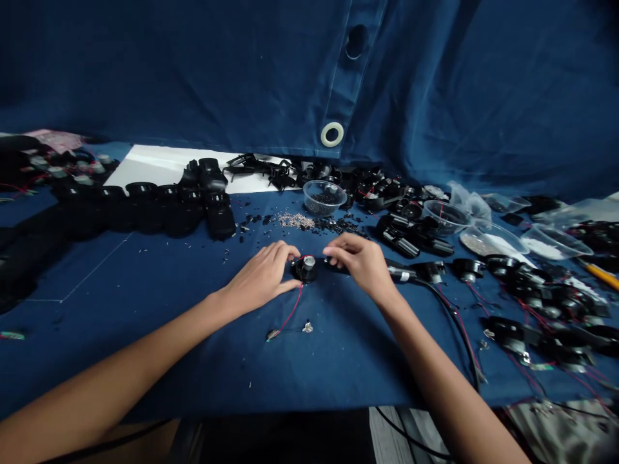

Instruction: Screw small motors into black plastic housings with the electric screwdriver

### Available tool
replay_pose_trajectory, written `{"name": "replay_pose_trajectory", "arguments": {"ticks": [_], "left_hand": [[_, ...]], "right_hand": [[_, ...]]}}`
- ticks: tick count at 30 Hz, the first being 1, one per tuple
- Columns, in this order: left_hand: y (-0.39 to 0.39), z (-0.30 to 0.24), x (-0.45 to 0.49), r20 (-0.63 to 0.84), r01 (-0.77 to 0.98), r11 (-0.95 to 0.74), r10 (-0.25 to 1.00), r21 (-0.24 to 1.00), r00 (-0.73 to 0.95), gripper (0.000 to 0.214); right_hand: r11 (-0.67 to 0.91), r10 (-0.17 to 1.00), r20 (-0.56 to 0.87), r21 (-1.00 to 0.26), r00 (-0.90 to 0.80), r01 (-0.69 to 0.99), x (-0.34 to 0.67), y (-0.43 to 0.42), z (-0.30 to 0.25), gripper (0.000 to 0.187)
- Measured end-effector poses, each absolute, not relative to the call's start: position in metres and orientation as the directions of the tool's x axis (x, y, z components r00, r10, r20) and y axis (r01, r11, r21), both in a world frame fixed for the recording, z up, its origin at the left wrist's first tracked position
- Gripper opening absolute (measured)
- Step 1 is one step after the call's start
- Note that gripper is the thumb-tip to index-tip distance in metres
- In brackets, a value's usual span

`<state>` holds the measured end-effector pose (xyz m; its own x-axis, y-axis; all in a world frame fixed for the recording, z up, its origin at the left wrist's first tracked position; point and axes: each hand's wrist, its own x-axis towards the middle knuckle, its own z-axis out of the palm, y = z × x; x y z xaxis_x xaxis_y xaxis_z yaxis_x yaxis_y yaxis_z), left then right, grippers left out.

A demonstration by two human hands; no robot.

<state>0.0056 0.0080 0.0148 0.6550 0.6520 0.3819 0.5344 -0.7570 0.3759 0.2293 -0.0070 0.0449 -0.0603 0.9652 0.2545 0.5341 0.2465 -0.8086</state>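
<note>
A round black plastic housing (304, 270) with a small silver motor (308, 263) on top lies on the blue cloth between my hands, a red wire (293, 314) trailing toward me. My left hand (261, 278) curls around its left side, fingertips on the rim. My right hand (360, 261) pinches the black arm (333, 263) reaching right from the housing. The wire ends in a bare tip (273, 335), and a small silver piece (307, 327) lies close by. The housing's underside is hidden.
Rows of black plastic parts (207, 206) and wired assemblies (522, 335) cover both sides of the blue tablecloth (338, 367). Transparent bowls (324, 198) hold small parts, and a heap of silver bits (293, 220) lies nearby. A yellow pencil (602, 276) sits far right. A blue curtain (193, 71) hangs behind.
</note>
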Motion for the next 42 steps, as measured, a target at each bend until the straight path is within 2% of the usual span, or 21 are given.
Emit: {"name": "replay_pose_trajectory", "arguments": {"ticks": [3, 5, 8, 10, 13, 16, 18, 21, 24, 27, 32, 35, 39, 42], "left_hand": [[0.006, 0.02, 0.005, 0.473, 0.462, -0.825, 0.565, 0.325, 0.676, 0.031], [0.007, 0.02, 0.009, 0.519, 0.428, -0.831, 0.556, 0.356, 0.649, 0.019], [0.009, 0.017, 0.017, 0.542, 0.352, -0.784, 0.613, 0.512, 0.576, 0.013], [0.014, 0.013, 0.021, 0.517, 0.309, -0.69, 0.706, 0.654, 0.484, 0.016], [0.023, 0.005, 0.025, 0.393, 0.187, -0.47, 0.855, 0.863, 0.339, 0.023], [0.032, -0.002, 0.027, 0.272, 0.057, -0.313, 0.89, 0.948, 0.366, 0.025], [0.035, -0.004, 0.028, 0.248, 0.046, -0.295, 0.869, 0.954, 0.429, 0.026], [0.035, -0.005, 0.028, 0.255, 0.126, -0.356, 0.836, 0.926, 0.486, 0.025], [0.032, -0.006, 0.025, 0.249, 0.202, -0.395, 0.825, 0.896, 0.508, 0.02], [0.031, -0.008, 0.022, 0.247, 0.181, -0.4, 0.801, 0.898, 0.545, 0.017], [0.028, -0.006, 0.019, 0.282, 0.223, -0.492, 0.753, 0.842, 0.595, 0.027], [0.026, -0.003, 0.017, 0.321, 0.283, -0.572, 0.731, 0.77, 0.603, 0.026], [0.027, -0.002, 0.013, 0.341, 0.285, -0.646, 0.666, 0.708, 0.664, 0.029], [0.029, -0.004, 0.011, 0.339, 0.29, -0.675, 0.638, 0.679, 0.691, 0.032]], "right_hand": [[0.257, 0.964, 0.254, -0.836, -0.074, 0.485, 0.215, -0.019, 0.037, 0.023], [0.265, 0.963, 0.256, -0.836, -0.086, 0.481, 0.21, -0.02, 0.032, 0.023], [0.258, 0.964, 0.257, -0.853, -0.065, 0.455, 0.21, -0.019, 0.028, 0.023], [0.259, 0.965, 0.254, -0.869, -0.069, 0.421, 0.211, -0.018, 0.026, 0.022], [0.291, 0.957, 0.252, -0.863, -0.148, 0.413, 0.213, -0.018, 0.024, 0.02], [0.309, 0.95, 0.25, -0.848, -0.188, 0.432, 0.211, -0.02, 0.022, 0.021], [0.278, 0.958, 0.222, -0.877, -0.182, 0.393, 0.209, -0.021, 0.02, 0.021], [0.25, 0.964, 0.197, -0.903, -0.18, 0.349, 0.206, -0.022, 0.02, 0.021], [0.267, 0.96, 0.206, -0.884, -0.191, 0.385, 0.206, -0.022, 0.021, 0.016], [0.271, 0.958, 0.204, -0.869, -0.2, 0.414, 0.207, -0.021, 0.021, 0.015], [0.321, 0.945, 0.24, -0.814, -0.223, 0.483, 0.211, -0.022, 0.021, 0.014], [0.38, 0.925, 0.281, -0.734, -0.257, 0.563, 0.212, -0.022, 0.026, 0.014], [0.496, 0.868, 0.315, -0.522, -0.383, 0.694, 0.215, -0.026, 0.035, 0.014], [0.524, 0.85, 0.293, -0.392, -0.438, 0.756, 0.214, -0.03, 0.036, 0.018]]}}
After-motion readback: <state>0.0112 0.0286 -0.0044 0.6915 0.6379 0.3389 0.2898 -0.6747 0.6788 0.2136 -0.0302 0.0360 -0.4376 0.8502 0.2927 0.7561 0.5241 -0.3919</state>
